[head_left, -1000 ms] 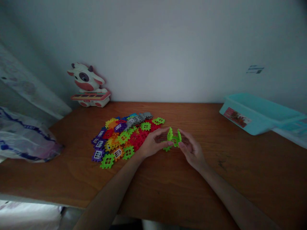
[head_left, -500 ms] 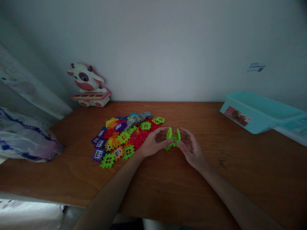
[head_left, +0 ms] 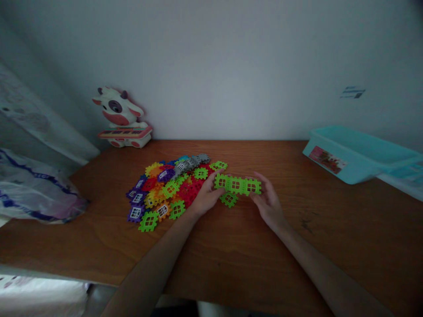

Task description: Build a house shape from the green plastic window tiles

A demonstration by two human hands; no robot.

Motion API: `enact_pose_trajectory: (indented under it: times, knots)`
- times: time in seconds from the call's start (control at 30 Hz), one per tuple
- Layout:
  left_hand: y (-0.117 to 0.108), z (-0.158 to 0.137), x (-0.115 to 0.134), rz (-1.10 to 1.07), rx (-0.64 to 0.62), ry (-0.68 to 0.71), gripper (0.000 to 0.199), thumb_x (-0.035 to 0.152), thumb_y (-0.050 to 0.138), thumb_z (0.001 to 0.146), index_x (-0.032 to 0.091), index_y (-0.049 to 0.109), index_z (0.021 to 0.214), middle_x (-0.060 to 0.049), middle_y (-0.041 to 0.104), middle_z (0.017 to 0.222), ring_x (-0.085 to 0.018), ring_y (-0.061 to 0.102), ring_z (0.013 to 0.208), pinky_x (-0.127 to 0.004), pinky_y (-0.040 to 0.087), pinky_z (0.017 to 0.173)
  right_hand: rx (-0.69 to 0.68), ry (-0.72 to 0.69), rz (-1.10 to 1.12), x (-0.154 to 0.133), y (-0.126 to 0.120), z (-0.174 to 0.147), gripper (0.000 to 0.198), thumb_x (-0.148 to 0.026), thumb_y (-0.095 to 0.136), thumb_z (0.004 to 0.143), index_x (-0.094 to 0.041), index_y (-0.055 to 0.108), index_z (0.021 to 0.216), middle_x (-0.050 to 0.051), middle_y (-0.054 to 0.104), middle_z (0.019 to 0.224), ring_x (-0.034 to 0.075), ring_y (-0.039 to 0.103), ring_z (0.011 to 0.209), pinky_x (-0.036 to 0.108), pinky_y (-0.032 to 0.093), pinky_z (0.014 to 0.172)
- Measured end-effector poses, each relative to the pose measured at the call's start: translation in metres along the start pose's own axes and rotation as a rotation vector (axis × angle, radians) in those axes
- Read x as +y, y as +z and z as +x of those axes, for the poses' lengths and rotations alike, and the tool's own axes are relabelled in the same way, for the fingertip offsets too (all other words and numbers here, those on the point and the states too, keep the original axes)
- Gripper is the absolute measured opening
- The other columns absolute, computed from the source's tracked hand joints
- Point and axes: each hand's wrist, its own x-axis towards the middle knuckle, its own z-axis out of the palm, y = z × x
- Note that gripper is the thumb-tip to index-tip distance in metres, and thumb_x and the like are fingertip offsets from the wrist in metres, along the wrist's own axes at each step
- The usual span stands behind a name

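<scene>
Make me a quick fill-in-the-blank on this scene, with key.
1. The left hand and right hand hold a strip of joined window tiles; the tiles in it number ____.
2. Every tile in that strip is coloured ____.
3. Of left and right, the cow-shaped toy keyboard stands on the ____ side of the table, opposite the light-blue bin.

Missing words: three; green; left.

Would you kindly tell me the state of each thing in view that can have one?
Left hand: gripping the left end of the green strip
Right hand: gripping its right end
Green strip: three pieces joined in a row
Green piece: lying on the table
Piece pile: heaped, mixed colours
Blue bin: open-topped
Cow toy: sitting upright
Plastic bag: crumpled; whether closed, cannot tell
</scene>
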Motion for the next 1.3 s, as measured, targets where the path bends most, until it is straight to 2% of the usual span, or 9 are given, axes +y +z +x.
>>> enact_pose_trajectory:
  times: [0.17, 0.4, 0.73, 0.83, 1.07, 1.3]
  knots:
    - [-0.001, 0.0, 0.0, 0.151, 0.027, -0.041, 0.041, 0.034, 0.074, 0.081, 0.018, 0.067, 0.119, -0.007, 0.073, 0.109, -0.02, 0.068, 0.092, -0.034, 0.053, 0.087, 0.031, 0.068, -0.152, -0.005, 0.002, 0.001, 0.042, -0.045, 0.068, 0.086, -0.025, 0.06, 0.122, 0.009, 0.07, 0.114, 0.024, 0.068, 0.094, 0.041, 0.057, 0.083]
    - [-0.002, -0.001, 0.006, 0.245, 0.071, -0.037, 0.042, 0.044, 0.079, 0.076, 0.022, 0.075, 0.112, -0.006, 0.076, 0.106, -0.022, 0.069, 0.095, -0.035, 0.051, 0.09, 0.006, 0.191, -0.174, -0.005, -0.002, 0.005, 0.04, -0.057, 0.075, 0.077, -0.023, 0.072, 0.098, 0.008, 0.074, 0.103, 0.025, 0.069, 0.09, 0.039, 0.056, 0.081]
    - [-0.003, 0.001, 0.0, 0.18, 0.072, -0.112, 0.046, 0.047, 0.086, 0.067, 0.019, 0.076, 0.101, -0.007, 0.077, 0.098, -0.019, 0.07, 0.083, -0.032, 0.054, 0.081, -0.036, 0.277, -0.064, 0.0, -0.007, 0.007, 0.04, -0.055, 0.079, 0.072, -0.024, 0.074, 0.097, 0.005, 0.075, 0.095, 0.022, 0.069, 0.08, 0.035, 0.055, 0.071]
    - [-0.001, 0.001, -0.002, 0.171, 0.081, -0.11, 0.045, 0.047, 0.086, 0.066, 0.019, 0.077, 0.099, -0.007, 0.078, 0.099, -0.02, 0.07, 0.084, -0.033, 0.054, 0.082, -0.045, 0.276, -0.08, -0.001, -0.008, 0.007, 0.039, -0.054, 0.078, 0.074, -0.024, 0.073, 0.099, 0.006, 0.075, 0.096, 0.022, 0.069, 0.081, 0.036, 0.055, 0.074]
    - [0.005, -0.002, -0.005, 0.197, 0.066, -0.1, 0.042, 0.047, 0.083, 0.07, 0.018, 0.075, 0.1, -0.007, 0.077, 0.099, -0.021, 0.07, 0.086, -0.033, 0.055, 0.081, -0.106, 0.152, -0.199, -0.001, -0.008, 0.006, 0.033, -0.053, 0.067, 0.085, -0.026, 0.07, 0.105, 0.007, 0.073, 0.105, 0.025, 0.067, 0.098, 0.043, 0.053, 0.09]
    - [0.014, -0.005, 0.001, 0.344, 0.047, 0.05, 0.037, 0.048, 0.07, 0.084, 0.019, 0.071, 0.107, -0.007, 0.074, 0.107, -0.022, 0.068, 0.098, -0.034, 0.053, 0.089, -0.08, 0.16, -0.172, -0.003, -0.007, 0.006, 0.033, -0.053, 0.07, 0.083, -0.026, 0.07, 0.101, 0.007, 0.073, 0.102, 0.026, 0.068, 0.097, 0.042, 0.053, 0.088]
